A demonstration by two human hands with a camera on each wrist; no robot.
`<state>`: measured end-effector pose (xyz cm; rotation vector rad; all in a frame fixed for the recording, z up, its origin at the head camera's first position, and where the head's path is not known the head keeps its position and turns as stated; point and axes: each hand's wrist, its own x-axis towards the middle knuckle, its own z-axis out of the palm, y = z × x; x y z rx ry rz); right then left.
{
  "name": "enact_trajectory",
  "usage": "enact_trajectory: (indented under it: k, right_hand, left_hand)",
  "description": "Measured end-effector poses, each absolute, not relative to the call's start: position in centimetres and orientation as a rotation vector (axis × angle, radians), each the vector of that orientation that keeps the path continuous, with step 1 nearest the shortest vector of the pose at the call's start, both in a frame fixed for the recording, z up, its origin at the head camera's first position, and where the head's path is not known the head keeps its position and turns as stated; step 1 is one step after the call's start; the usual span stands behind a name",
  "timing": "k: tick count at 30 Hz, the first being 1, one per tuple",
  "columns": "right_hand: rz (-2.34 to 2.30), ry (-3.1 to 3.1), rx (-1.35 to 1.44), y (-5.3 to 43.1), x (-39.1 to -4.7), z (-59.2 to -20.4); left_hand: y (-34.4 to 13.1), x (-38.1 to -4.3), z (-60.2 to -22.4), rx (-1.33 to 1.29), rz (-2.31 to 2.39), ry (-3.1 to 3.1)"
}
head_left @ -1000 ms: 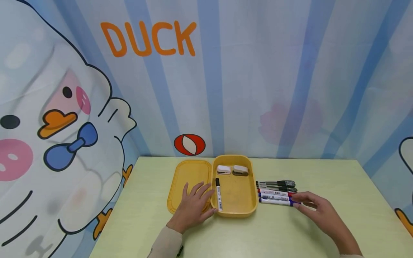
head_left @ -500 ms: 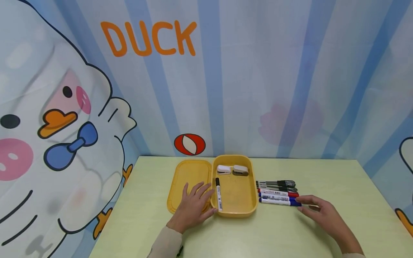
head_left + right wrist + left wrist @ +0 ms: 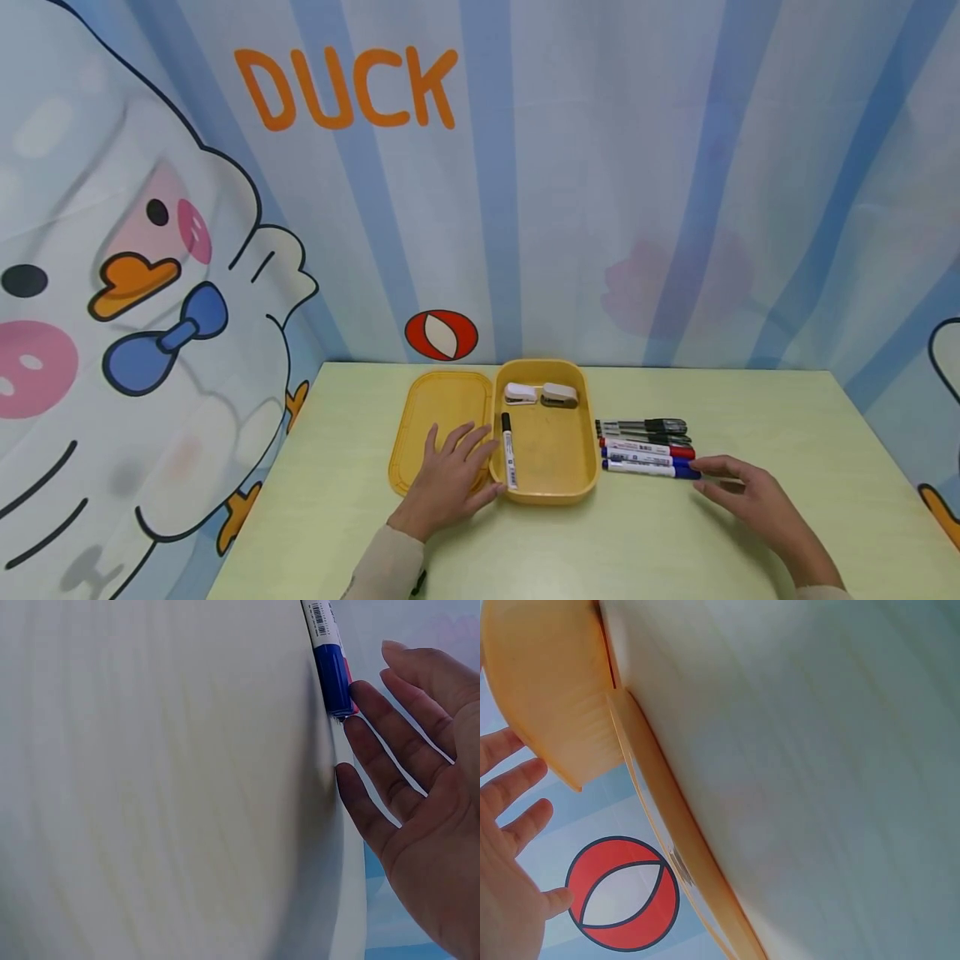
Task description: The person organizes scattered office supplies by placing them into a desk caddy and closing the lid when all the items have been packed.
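A yellow box lies with its lid folded out to the left. Inside are a black-capped whiteboard marker along the left wall, a white stapler and a grey-and-white stapler. My left hand spreads its fingers over the lid and by the box's left wall; whether it touches is unclear. To the right, a blue-capped marker is nearest in a row with another blue one and a red-capped marker. My right hand, fingers loosely extended, has its fingertips beside the blue cap.
Several black pens lie just behind the markers. A small dark object peeks out beside the left sleeve. A cartoon-printed curtain rises behind the back edge of the pale green table.
My right hand has drawn slightly to the right, off the marker caps, so the red and blue caps show more fully. The left hand stays in place.
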<state>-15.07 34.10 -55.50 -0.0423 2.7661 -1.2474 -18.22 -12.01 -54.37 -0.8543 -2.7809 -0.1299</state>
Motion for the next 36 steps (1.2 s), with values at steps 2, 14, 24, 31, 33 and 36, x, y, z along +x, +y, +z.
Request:
enact_trajectory:
  k: [2,14,24,31,33,36]
  right_hand:
    - [-1.239,2.768,-0.035,34.14,-15.13,-55.57]
    - [-1.231,2.774,-0.052,34.24,-15.33,-55.67]
    - [-1.241,2.792,-0.072,34.38,-15.44,-56.00]
    - [-1.193,2.818,-0.075,34.61,-15.51,-56.05]
    - [-1.172,2.826,-0.067,34.67,-15.56,-56.12]
    - [-1.134,2.839,-0.060,34.73,-15.71,-56.39]
  left_hand:
    - [-12.02,-18.22,-54.39,-0.852,-0.134,-2.783]
    - [-11.98,-18.28,-54.48,-0.852,-0.138,-2.785]
    - [-12.05,-18.33,-54.54,-0.861,-0.139,-2.756]
    - [-12.02,-18.33,-54.57,-0.857,-0.139,-2.760]
    - [-12.01,-18.33,-54.56,-0.854,-0.136,-2.764]
    - [-12.01,-18.36,-54.56,-0.851,-0.132,-2.768]
